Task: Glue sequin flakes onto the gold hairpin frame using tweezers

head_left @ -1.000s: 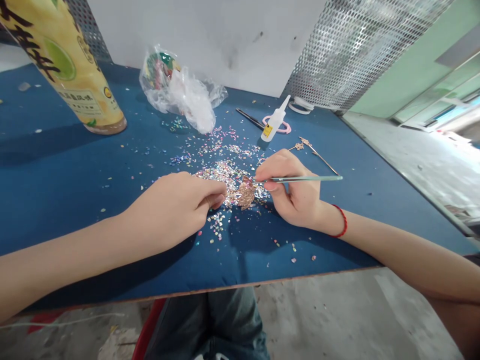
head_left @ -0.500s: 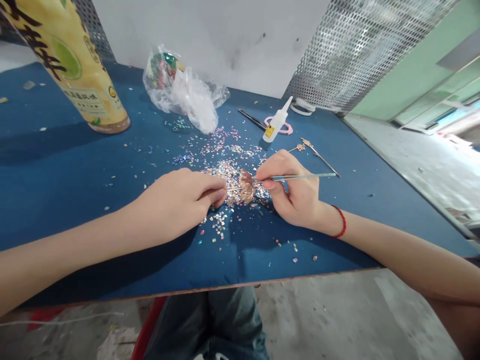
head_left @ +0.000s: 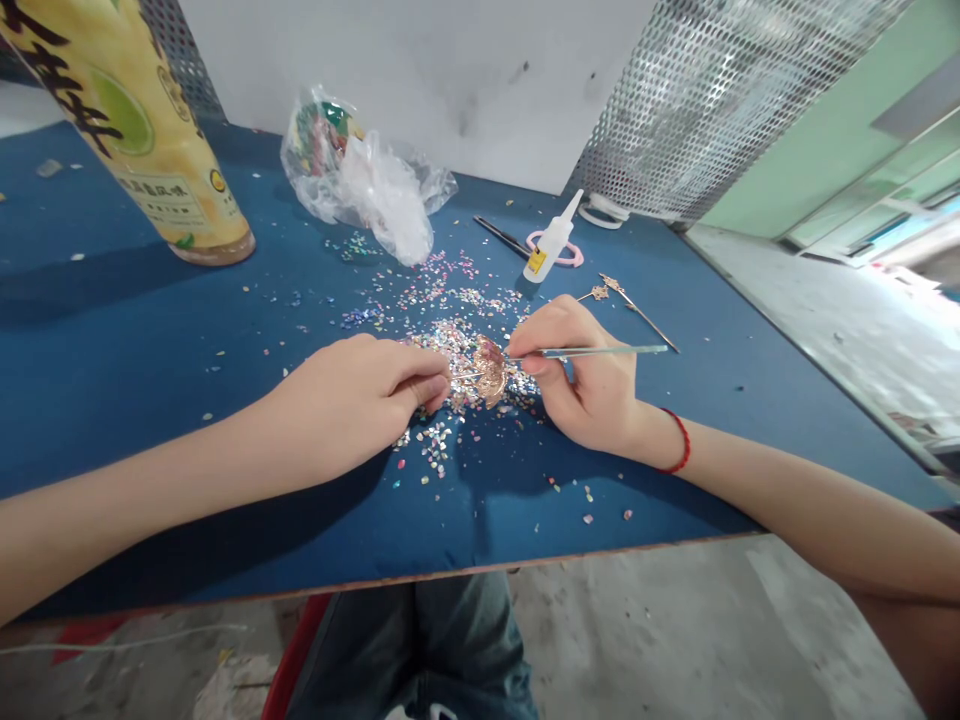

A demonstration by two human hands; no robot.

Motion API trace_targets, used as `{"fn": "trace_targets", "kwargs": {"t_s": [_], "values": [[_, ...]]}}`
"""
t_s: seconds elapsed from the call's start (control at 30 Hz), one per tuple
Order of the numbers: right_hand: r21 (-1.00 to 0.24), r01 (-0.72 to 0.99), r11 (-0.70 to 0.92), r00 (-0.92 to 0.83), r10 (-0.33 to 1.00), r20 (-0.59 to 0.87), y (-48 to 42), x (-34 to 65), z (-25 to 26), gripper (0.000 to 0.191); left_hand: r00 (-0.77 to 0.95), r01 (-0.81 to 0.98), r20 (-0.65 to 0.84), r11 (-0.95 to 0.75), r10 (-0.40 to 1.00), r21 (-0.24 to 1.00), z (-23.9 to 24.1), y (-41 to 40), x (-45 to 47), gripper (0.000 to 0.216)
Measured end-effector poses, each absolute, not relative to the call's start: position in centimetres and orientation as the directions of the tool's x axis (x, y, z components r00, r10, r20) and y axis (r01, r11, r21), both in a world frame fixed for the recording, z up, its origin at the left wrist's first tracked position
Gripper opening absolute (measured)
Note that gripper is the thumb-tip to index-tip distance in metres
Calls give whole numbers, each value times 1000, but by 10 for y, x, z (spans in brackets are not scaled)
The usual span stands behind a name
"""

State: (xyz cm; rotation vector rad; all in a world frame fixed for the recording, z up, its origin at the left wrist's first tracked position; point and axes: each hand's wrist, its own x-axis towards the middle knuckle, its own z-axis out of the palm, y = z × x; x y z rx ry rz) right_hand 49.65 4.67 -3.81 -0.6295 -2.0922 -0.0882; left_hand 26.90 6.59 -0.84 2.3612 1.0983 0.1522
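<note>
Between the pinched fingers of my left hand [head_left: 375, 395] is the thin stem of a gold hairpin. The hairpin's openwork, flower-like head [head_left: 490, 372] points right, low over a heap of shiny coloured flakes [head_left: 454, 345]. My right hand [head_left: 589, 375] is closed like a pen grip on a thin pale green stick [head_left: 615, 350]. The stick's rear end sticks out to the right, while its working tip is at the hairpin head, too small to make out. Whether the tip touches the head I cannot tell.
Behind the hands lie a white glue bottle [head_left: 553, 240], pink-handled scissors [head_left: 574, 258], two gold hairpins [head_left: 637, 312] and a crumpled plastic bag [head_left: 382, 195]. A tall yellow drink bottle [head_left: 169, 170] stands at the left on the blue table [head_left: 300, 545]. A white panel [head_left: 420, 70] bounds the back.
The whole view has shifted very slightly. Both hands keep their grips, with the hairpin head and stick in nearly the same places.
</note>
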Motion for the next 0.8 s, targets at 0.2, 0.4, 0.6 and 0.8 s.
{"fn": "trace_targets", "kwargs": {"t_s": [0.2,0.4,0.6,0.8], "values": [[-174,469,866,-434,398,808,46,496,-38,21,647,702,-130,-521,751,485,-8,65,272,28],[-171,485,858,-428,403,809,47,494,-37,15,643,695,-134,-502,754,514,-6,64,272,29],[-251,522,816,-344,470,813,51,493,-40,19,637,704,-152,-490,756,514,-2,63,272,27],[-288,462,839,-335,466,819,55,488,-43,21,652,689,-165,-487,740,536,-2,62,272,28]]}}
